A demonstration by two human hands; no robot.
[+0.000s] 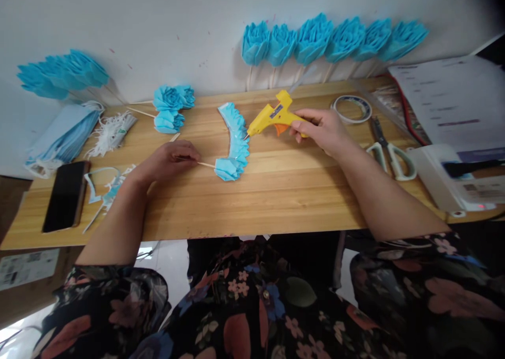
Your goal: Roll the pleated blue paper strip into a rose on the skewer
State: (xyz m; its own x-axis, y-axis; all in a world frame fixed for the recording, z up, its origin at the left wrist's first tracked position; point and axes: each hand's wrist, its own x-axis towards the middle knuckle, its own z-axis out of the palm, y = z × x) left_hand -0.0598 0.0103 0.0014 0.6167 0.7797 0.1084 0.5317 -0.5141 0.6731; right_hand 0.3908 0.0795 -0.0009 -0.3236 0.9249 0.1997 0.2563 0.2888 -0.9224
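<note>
A thin wooden stick (205, 165) is pinched in my left hand (177, 158), low over the table. At the stick's far end, part of a pleated blue strip (238, 138) is wound into a partial flower (229, 169). The rest of that strip curves away across the wood. My right hand (321, 130) grips a yellow glue gun (276, 114) by its handle. The gun's nozzle points left and down, at the strip's right edge; whether it touches cannot be told. Beyond my left hand lie several small blue flowers (169, 106).
Finished blue flowers on sticks lean on the wall at back right (313, 38) and back left (63, 75). Left are blue masks (65, 135), white ear loops (112, 132) and a phone (66, 196). Right are tape (351, 109), scissors (389, 148) and a white box (437, 177).
</note>
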